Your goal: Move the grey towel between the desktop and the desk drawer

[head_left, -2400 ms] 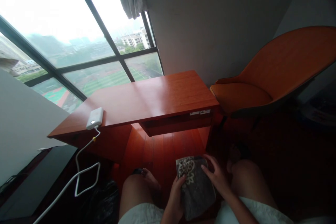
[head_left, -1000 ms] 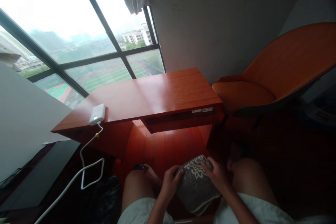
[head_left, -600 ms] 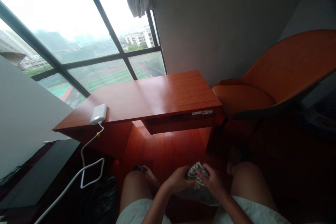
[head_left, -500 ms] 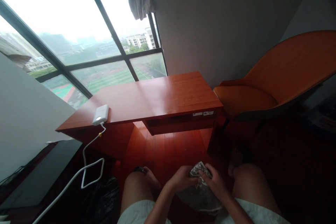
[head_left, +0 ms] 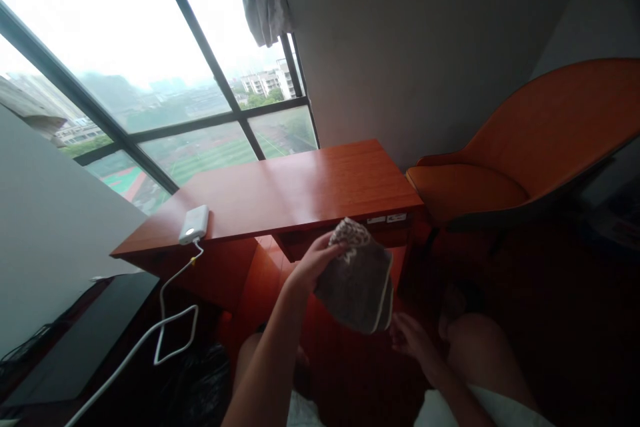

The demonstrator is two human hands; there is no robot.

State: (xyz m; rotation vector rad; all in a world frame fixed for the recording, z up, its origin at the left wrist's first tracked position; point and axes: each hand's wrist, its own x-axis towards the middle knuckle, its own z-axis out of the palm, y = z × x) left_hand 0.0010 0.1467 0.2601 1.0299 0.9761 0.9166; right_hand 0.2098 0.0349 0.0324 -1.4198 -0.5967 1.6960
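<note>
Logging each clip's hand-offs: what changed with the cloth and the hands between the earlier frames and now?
The left hand has lifted the folded grey cloth up in front of the desk, holding it alone. The right hand has let go and hangs open below it. The desk, the white charger with its cable and the orange chair are unchanged.

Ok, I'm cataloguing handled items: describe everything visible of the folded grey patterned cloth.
The folded grey cloth looks soft and thick, with a pale floral pattern at its top and pale trim down one edge. It hangs before the red-brown wooden desk, pinched at its top by the left hand; the open right hand lies below, apart.
</note>
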